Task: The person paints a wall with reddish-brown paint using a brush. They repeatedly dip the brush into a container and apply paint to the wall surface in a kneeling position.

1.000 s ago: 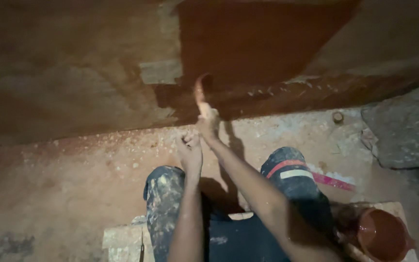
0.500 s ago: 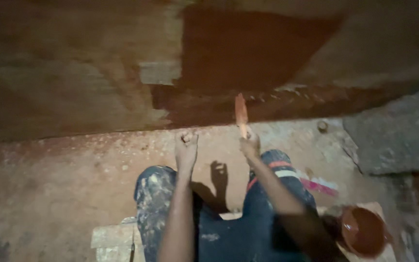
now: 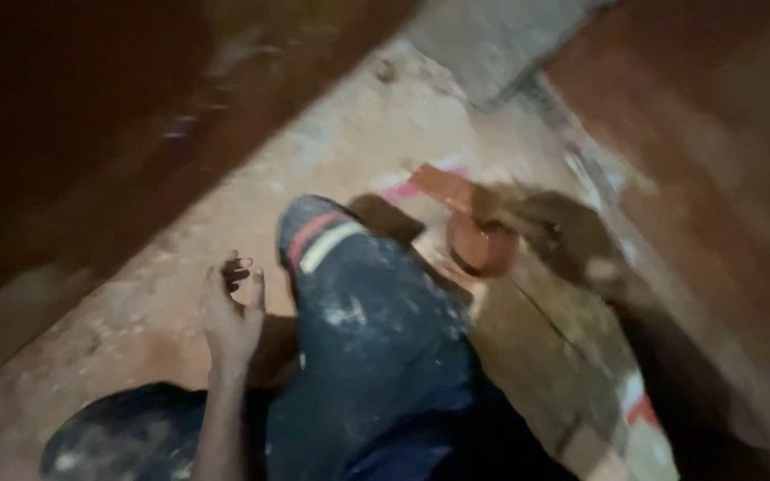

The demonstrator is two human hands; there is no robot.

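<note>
While your right hand blurs over the round reddish-brown bowl on the flat board beside your right knee, its grip cannot be told, nor any tool's direction. Your left hand hangs loosely curled and empty, fingers upward, just left of that knee above the dusty floor.

Dark blue trousers, speckled with pale paint, carry a red and white stripe at the knee. The round pot is reddish-brown; the floor dusty tan.
</note>
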